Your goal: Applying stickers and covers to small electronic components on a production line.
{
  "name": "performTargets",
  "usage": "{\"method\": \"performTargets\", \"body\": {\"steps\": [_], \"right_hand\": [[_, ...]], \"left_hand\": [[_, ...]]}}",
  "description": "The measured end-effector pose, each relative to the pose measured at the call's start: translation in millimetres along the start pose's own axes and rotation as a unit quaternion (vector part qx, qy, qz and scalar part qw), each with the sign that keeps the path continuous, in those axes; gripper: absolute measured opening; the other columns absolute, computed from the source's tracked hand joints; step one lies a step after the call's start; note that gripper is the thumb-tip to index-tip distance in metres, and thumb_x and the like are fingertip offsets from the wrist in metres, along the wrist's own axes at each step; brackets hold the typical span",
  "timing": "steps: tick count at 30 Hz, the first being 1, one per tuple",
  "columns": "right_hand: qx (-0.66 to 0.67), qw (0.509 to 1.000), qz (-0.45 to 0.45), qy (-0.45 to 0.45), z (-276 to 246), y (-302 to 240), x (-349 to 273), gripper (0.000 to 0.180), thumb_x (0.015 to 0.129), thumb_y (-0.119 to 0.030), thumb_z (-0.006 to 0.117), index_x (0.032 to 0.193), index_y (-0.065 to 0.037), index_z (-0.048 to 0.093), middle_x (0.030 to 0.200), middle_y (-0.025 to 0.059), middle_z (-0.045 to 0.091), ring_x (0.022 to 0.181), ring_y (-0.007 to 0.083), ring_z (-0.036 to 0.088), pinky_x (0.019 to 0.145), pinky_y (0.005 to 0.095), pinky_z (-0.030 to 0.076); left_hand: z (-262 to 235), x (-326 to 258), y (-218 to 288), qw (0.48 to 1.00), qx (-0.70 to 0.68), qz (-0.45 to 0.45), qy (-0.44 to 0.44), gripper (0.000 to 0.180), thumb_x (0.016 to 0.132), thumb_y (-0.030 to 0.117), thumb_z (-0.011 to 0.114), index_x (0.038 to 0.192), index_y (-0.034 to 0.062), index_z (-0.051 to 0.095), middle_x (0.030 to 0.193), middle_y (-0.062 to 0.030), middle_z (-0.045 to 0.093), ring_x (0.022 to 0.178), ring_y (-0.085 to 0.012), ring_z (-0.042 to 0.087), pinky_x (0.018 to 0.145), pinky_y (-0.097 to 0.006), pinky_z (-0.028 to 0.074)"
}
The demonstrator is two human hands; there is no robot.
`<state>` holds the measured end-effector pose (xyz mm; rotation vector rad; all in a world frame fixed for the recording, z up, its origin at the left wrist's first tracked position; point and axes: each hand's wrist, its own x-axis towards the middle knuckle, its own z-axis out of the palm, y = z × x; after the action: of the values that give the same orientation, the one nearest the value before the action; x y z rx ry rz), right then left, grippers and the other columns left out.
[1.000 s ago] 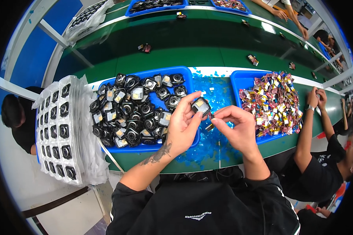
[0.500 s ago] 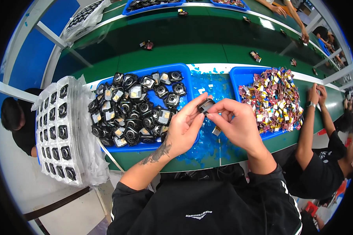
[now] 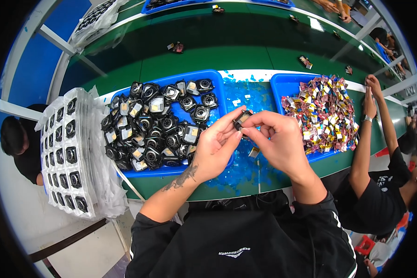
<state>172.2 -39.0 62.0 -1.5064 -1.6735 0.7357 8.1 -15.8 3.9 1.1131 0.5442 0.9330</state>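
In front of me, between two blue trays, both my hands meet at one small black watch case. My left hand (image 3: 213, 150) grips the watch case (image 3: 242, 119) between its thumb and fingers. Curled in from the other side, my right hand (image 3: 280, 141) pinches the case's near right edge; whether its fingertips hold a smaller part is hidden. A tan patch shows on the face of the case turned up. Beneath my hands lie scraps of blue film (image 3: 231, 173), with a small pale-and-dark piece (image 3: 254, 152) among them.
The left blue tray (image 3: 185, 76) is heaped with black watch cases (image 3: 155, 134). Small pink, yellow and white parts (image 3: 322, 116) fill the right blue tray (image 3: 277, 99). White moulded trays of watch cases (image 3: 62, 153) stand far left. A co-worker's hands (image 3: 371, 97) are at the right.
The watch case has tipped between my fingers, so its tan-patched face shows more. My hands stay almost in place. The co-worker's hands at the right have moved up and farther off.
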Motion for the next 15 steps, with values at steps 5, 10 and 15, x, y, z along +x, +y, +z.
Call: {"method": "performTargets", "body": {"steps": [5, 10, 15], "right_hand": [[0.023, 1.0, -0.015, 0.013, 3, 6, 1, 0.007, 0.079, -0.003, 0.072, 0.085, -0.001, 0.069, 0.07, 0.0077, 0.066, 0.046, 0.0124, 0.047, 0.045, 0.0287, 0.039], [-0.028, 0.999, -0.014, -0.007, -3, 5, 5, 0.009, 0.076, -0.005, 0.075, 0.081, -0.003, 0.068, 0.065, 0.0055, 0.064, 0.046, 0.0131, 0.046, 0.045, 0.0286, 0.039], [-0.017, 1.0, 0.007, 0.003, -9, 6, 6, 0.022, 0.07, -0.007, 0.081, 0.07, -0.004, 0.059, 0.058, 0.0042, 0.055, 0.047, 0.0136, 0.046, 0.046, 0.0301, 0.04]], "left_hand": [[0, -1, -2, 1.0, 0.024, 0.001, 0.0, 0.051, 0.095, -0.007, 0.046, 0.145, -0.0056, 0.034, 0.139, -0.0181, 0.049, 0.128, -0.0204, 0.049, 0.108, -0.033, 0.039], [1, -2, 4, 0.998, 0.048, -0.028, -0.007, 0.05, 0.096, -0.005, 0.046, 0.145, -0.0058, 0.034, 0.14, -0.0171, 0.048, 0.128, -0.0192, 0.05, 0.107, -0.031, 0.039], [1, -3, 7, 0.998, 0.057, -0.023, -0.023, 0.047, 0.097, -0.005, 0.044, 0.143, -0.0061, 0.036, 0.14, -0.0165, 0.05, 0.127, -0.0181, 0.05, 0.106, -0.03, 0.04]]}}
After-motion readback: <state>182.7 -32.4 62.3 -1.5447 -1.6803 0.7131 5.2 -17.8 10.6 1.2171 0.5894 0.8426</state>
